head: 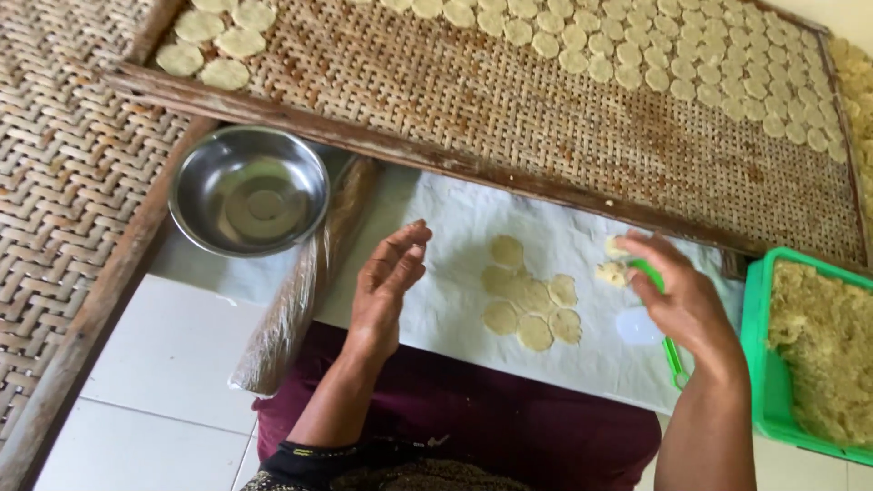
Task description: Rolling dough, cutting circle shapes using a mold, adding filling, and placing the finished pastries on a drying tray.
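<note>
The right hand [687, 295] pinches a small lump of dough [611, 271] at its fingertips, and a green tool [671, 350] sits under its palm; I cannot tell how tightly the hand grips that tool. The left hand [386, 286] is open and holds nothing, its fingers loosely bent, hovering over the left part of the white cloth [455, 227]. In the middle of the cloth lie a few flat, round dough discs [532, 300], touching each other in a little bunch. Just past the right edge of the cloth stands a green tub [755, 364] full of crumbly yellow dough. Along the left edge of the cloth lies a roll wrapped in plastic [300, 291], and beside it, near the far left corner, sits a shiny metal bowl [248, 189] with nothing in it. Beyond the far edge of the cloth lies a big woven tray [473, 100], with many dough rounds in rows at its far right part and a few at its far left corner. It looks like the lump is just about to be shaped into a new disc. The next move seems to need a free spot on the cloth, beside the bunch, and a gentle press to make the lump flat.
</note>
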